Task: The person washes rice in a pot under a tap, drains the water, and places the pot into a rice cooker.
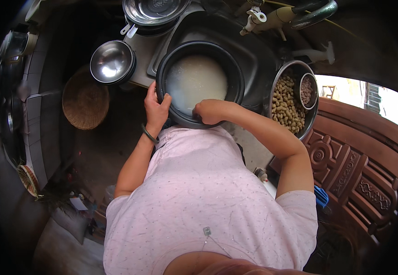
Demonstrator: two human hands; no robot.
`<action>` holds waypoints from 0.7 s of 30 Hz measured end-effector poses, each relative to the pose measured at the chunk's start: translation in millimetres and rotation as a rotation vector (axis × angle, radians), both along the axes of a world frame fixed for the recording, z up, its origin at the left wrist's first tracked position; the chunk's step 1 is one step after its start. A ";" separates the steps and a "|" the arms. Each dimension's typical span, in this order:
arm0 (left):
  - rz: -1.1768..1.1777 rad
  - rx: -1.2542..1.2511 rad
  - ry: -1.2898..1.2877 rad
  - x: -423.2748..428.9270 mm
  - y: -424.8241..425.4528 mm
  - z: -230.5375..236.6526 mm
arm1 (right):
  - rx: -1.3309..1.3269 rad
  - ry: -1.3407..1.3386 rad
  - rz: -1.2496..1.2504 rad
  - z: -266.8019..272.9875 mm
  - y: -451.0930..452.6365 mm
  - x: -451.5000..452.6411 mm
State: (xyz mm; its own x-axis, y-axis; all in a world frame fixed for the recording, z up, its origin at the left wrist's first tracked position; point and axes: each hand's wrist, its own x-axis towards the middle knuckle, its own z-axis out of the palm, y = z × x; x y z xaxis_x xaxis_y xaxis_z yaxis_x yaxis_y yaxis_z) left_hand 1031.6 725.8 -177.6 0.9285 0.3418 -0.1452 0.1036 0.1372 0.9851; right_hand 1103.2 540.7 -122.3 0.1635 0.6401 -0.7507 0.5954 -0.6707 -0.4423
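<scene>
A deep, dark round pot (235, 77) holds cloudy, whitish liquid (195, 80). It sits against my waist at the front of a dark sink basin (257, 58). My left hand (158, 109) grips the pot's left rim, the thumb over the edge and the other fingers around the outside. Inside the pot's near edge, my right hand (210, 111) is curled at the surface of the liquid. Its fingertips are hidden, so I cannot see whether they hold anything. A dark bangle (149, 134) circles my left wrist.
At right, a large metal basin (314, 118) holds unshelled peanuts (285, 103) and a small bowl (302, 99) of shelled ones. Stacked metal bowls (112, 62) and pans (156, 12) stand at upper left. A tap (254, 19) juts over the sink. Lower left sits a woven basket (85, 99).
</scene>
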 end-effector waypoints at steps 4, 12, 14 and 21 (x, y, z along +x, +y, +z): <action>-0.049 0.038 -0.027 1.1 6.7 -7.3 | 0.343 -0.206 -0.295 -17.4 26.9 19.9; -0.069 0.002 -0.037 3.7 20.5 1.2 | 0.139 -0.738 0.001 -39.0 7.2 43.9; -0.067 0.019 -0.025 4.1 22.8 -0.3 | 0.014 -0.751 -0.106 -34.2 4.3 17.6; -0.139 0.105 -0.019 5.6 26.8 -1.1 | 0.071 -0.699 -0.260 -74.5 10.7 -29.8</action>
State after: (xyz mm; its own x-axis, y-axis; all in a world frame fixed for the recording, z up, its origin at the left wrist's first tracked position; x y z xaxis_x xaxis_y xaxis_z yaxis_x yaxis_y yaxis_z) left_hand 1037.3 752.6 -178.7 0.9700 0.2225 -0.0975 0.0956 0.0194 0.9952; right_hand 1073.4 551.4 -196.8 0.7399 0.5589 -0.3743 0.5796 -0.8121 -0.0669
